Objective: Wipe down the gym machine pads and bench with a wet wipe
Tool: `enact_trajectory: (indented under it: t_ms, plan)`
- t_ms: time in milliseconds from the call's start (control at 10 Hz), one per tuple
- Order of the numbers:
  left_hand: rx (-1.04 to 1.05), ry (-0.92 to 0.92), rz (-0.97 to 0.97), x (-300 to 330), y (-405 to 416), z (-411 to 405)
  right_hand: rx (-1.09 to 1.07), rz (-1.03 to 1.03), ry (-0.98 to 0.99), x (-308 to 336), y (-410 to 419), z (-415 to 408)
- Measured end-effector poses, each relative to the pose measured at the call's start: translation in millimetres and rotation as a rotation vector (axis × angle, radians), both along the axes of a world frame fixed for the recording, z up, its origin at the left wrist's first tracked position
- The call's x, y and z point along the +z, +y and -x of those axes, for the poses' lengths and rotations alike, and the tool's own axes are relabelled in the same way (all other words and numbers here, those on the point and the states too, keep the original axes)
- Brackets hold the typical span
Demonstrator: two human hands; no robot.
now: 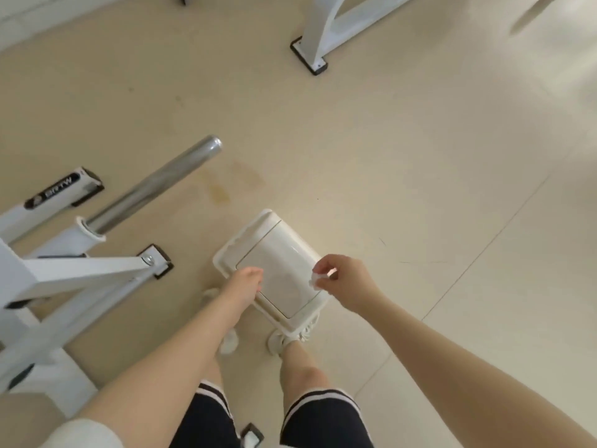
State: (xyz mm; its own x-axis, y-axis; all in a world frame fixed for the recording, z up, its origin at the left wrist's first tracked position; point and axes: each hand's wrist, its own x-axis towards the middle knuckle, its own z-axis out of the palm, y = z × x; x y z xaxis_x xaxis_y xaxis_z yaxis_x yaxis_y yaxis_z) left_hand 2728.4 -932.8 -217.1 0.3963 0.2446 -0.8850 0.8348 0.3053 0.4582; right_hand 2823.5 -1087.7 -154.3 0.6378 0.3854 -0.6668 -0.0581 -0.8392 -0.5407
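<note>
While left hand (246,283) pressed flat on white bin (277,250) lid, near edge, right hand (342,279) pinched crumpled wet wipe (316,279) above it.

Both bare arms reach forward and down, nearly straight. The left hand (245,282) is turned palm down, fingers pointing downward and bunched, its fingertips pressed on the bin lid (284,273) near its left edge. The right hand (344,281) hovers above the lid's right edge, wrist bent, thumb and forefinger pinched on a small crumpled wipe (316,280), the other fingers curled in.
</note>
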Motion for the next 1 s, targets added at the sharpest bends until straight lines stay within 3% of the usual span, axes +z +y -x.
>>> enact_trajectory:
  t_ms: [200,400,500,600,700,800,900,1000]
  plan:
    - [0.161,0.083,0.028,-66.8,-4.4,-4.7,0.336,0.086,-0.06,-85.2,-2.5,13.7]
    - [0.305,0.134,0.079,-127.3,5.2,-3.0,0.278,0.041,-0.077,-152.2,14.0,33.5]
    - [0.304,0.088,0.142,-141.5,8.2,2.7,0.467,0.083,-0.162,-174.6,30.5,46.7]
    - [0.302,0.043,0.203,-146.9,13.2,2.1,0.789,0.241,-0.367,-187.4,40.6,66.0]
    - [0.275,0.001,0.236,-149.8,18.5,-0.1,0.868,0.318,-0.464,-212.6,40.3,81.7]
    - [0.244,-0.044,0.222,-149.5,22.5,1.6,0.882,0.444,-0.286,-210.8,43.1,85.5]
    - [0.22,-0.056,0.192,-135.3,29.9,6.5,0.88,0.433,-0.162,-199.8,44.5,79.9]
    - [0.181,-0.07,0.143,-105.4,42.5,14.1,0.802,0.374,-0.167,-167.1,50.0,63.6]
